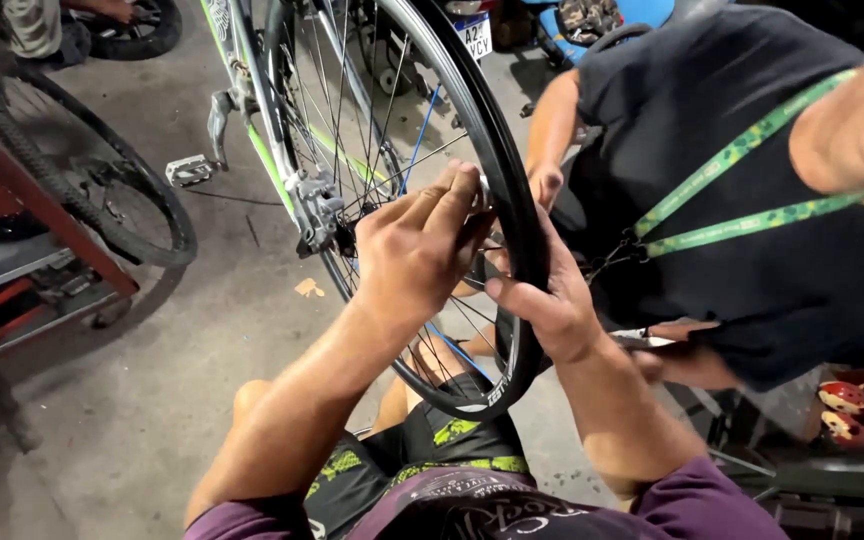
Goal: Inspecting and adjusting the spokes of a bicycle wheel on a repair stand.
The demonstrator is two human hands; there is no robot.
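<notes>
A black bicycle wheel rim [497, 140] with thin silver spokes stands upright in a green and white bike frame [262, 140]. My left hand [417, 250] reaches through the spokes, its fingers pressed together against the inner side of the rim. My right hand [542, 300] wraps around the outer edge of the rim just below. Both hands meet at the same spot on the rim. Whatever small part sits between my fingertips is hidden.
Another person in a dark shirt [752, 180] with a green lanyard [742, 150] leans in close at the right, a hand [547, 185] behind the rim. A second tyre [102, 180] leans on a red metal shelf [12, 220] at left. A pedal [190, 170] sticks out near the concrete floor.
</notes>
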